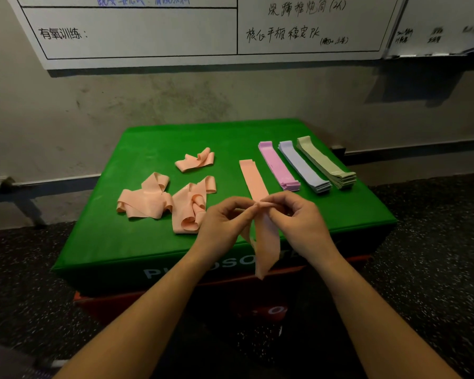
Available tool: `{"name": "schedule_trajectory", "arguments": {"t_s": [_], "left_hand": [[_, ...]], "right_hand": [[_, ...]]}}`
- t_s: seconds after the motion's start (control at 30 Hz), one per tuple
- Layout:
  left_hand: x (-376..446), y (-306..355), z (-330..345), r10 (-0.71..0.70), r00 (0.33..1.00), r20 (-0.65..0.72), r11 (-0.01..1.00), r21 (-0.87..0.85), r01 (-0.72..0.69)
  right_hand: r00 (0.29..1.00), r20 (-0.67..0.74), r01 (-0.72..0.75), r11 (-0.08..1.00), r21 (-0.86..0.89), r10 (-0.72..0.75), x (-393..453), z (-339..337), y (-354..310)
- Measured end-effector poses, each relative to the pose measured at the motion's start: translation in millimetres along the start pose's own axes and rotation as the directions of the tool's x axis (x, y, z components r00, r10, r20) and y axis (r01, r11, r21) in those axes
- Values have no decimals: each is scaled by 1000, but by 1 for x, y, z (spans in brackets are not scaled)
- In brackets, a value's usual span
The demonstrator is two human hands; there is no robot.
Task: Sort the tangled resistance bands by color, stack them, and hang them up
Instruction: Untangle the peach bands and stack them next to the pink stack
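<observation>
both hands — left hand [225,218] & right hand [298,217] — pinch peach band [267,242], fingers curled.

— How's the light?
— Dim overall. The green box top [148,236] is the brightest patch, lit from above; the dark speckled floor [435,269] falls nearly to black at the near corners.
— Shadows?
— A soft one sits beneath the whiteboard [137,31] on the far wall, a darker block under the second board at far right.
— Sharpness?
— Centre is fair. The far-right writing is smeared, and straight edges bow outward with wide-angle distortion.
</observation>
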State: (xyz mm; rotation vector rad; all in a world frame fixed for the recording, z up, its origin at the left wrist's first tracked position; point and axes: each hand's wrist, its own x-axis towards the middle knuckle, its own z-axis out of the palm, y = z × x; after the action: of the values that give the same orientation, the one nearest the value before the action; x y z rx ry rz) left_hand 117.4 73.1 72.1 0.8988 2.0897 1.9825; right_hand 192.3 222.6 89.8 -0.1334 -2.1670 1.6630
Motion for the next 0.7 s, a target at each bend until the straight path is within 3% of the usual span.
{"name": "schedule_trajectory", "arguments": {"t_s": [0.1,0.2,0.4,0.57,0.7], "left_hand": [[2,-3,1,9,1000,-27,999,39,-8],[3,-3,2,12,998,-55,999,42,-10],[3,1,-2,20,999,-25,998,53,-18],[1,7,-3,16,999,38,1000,17,-17],[1,8,-6,-10,999,34,998,64,8]], "right_hand": [[998,11,-57,998,36,57,-1,-2,4],[976,59,-214,971,103,208,-3,-3,6],[890,208,-456,815,357,406,-5,-10,4],[908,211,-417,837,355,363,-2,-13,3],[945,105,-326,898,296,309,-1,-15,4]]}}
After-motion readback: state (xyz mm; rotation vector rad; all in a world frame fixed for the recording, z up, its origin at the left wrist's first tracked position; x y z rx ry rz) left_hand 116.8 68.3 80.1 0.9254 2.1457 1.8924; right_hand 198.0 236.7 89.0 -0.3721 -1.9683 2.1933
